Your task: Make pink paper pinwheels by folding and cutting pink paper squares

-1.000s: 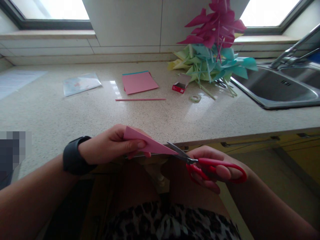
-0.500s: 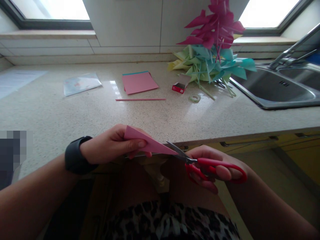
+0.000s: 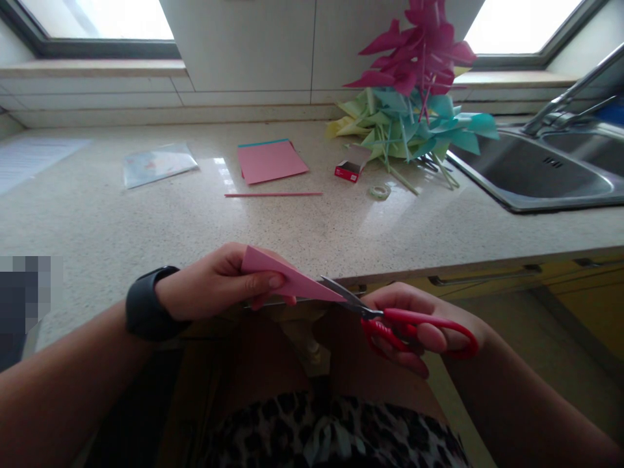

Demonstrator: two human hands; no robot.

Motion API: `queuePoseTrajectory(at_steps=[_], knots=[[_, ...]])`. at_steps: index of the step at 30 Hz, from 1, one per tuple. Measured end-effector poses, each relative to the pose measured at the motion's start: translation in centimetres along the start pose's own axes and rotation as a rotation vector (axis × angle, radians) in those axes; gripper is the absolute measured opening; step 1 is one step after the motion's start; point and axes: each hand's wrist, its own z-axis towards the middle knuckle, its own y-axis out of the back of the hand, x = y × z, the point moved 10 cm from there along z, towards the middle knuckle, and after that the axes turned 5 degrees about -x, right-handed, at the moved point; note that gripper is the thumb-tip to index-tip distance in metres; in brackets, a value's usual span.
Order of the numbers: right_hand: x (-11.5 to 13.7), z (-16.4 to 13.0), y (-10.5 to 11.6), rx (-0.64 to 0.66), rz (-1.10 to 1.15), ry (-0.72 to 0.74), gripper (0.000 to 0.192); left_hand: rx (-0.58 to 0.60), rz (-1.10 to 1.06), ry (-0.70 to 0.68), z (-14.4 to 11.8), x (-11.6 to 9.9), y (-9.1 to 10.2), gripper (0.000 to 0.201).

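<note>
Scissors [image 3: 373, 314] at four o'clock, gripped in the right hand [image 3: 422, 300], have their blades parted at the narrow tip of the pink paper [image 3: 298, 281]; that tip is free of both hands, so it could bend aside and leave a cut crooked. Toward eight o'clock, the left hand [image 3: 227, 279] pinches the paper near its wide end; a loose pinch could let it twist. Farther off, pink sheets [image 3: 273, 161] lie at eleven o'clock
</note>
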Motion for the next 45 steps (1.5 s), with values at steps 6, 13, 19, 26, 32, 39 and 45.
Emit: queuePoseTrajectory(at_steps=[6,13,19,26,32,39,45], knots=[[-0.08,-0.18,0.4,-0.05,-0.016,-0.012,0.054,-0.004,0.011,-0.003,0.06,-0.03,0.07,0.035],[-0.03,-0.13,0.2,-0.047,-0.02,-0.003,0.054,0.001,0.014,-0.009,0.08,-0.22,-0.01,0.033],[-0.33,-0.32,0.42,-0.051,-0.029,-0.024,0.054,-0.005,0.029,-0.027,0.06,-0.36,0.0,0.034],[-0.33,-0.31,0.15,-0.021,-0.006,-0.007,0.052,0.009,0.018,-0.044,0.11,-0.54,-0.19,0.031],[-0.52,-0.58,0.3,-0.01,-0.007,-0.04,0.053,0.01,-0.008,-0.031,0.11,-0.48,-0.21,0.03],[-0.61,-0.49,0.31,-0.039,-0.013,-0.044,0.054,0.001,-0.027,-0.026,0.02,-0.47,-0.24,0.028],[-0.61,-0.26,0.09,-0.024,-0.018,-0.041,0.054,0.018,-0.051,-0.051,0.07,-0.79,-0.52,0.025]])
